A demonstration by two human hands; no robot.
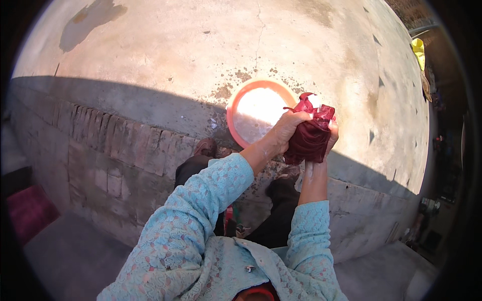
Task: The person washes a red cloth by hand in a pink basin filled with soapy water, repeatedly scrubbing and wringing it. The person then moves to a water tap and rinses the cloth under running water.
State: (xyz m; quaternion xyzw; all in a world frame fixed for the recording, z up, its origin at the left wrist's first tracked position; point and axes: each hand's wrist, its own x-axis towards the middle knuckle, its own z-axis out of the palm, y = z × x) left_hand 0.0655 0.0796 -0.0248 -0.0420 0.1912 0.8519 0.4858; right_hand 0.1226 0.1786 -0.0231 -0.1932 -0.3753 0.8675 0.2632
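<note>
A bunched, wet-looking dark red cloth [307, 139] is gripped between both my hands, above and beside the right rim of a tub. My left hand [288, 129] closes on its left side, thumb lying across the top. On the right side, my right hand [332, 134] is wrapped round it, with most of its fingers hidden by the folds. White foam or bright glare shows at the cloth's upper edge. The round orange-pink tub [231, 116] stands on the concrete and holds whitish, sudsy-looking liquid, glaring in the sun.
My shoes, one at the left [206, 147], stand by the tub on a brick-edged step [115, 133]. Sunlit concrete [201, 45] spreads beyond, with dark wet spots around the tub. A yellow cloth [418, 52] hangs at the far right. A dark red mat [32, 213] lies lower left.
</note>
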